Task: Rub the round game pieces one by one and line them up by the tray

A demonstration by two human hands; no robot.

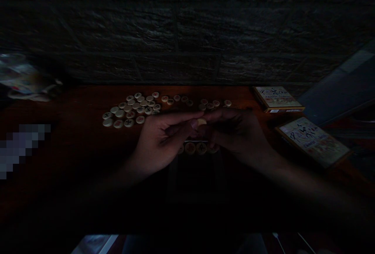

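Both hands meet over a dark red table (73, 144). My left hand (159, 140) and my right hand (234, 133) pinch one pale round game piece (201, 121) between their fingertips. Just below the hands a short row of similar round pieces (195, 148) lies on the table. Farther back a loose heap of pale discs with red or black marks (131, 111) is spread out, and a thinner line of discs (202, 103) runs to the right of it.
Two flat boxes with printed lids lie at the right, one at the back (277, 98) and one nearer (315, 140). A crumpled light bundle (23, 78) sits at the far left. A dark stone wall (187, 27) stands behind the table. The scene is very dim.
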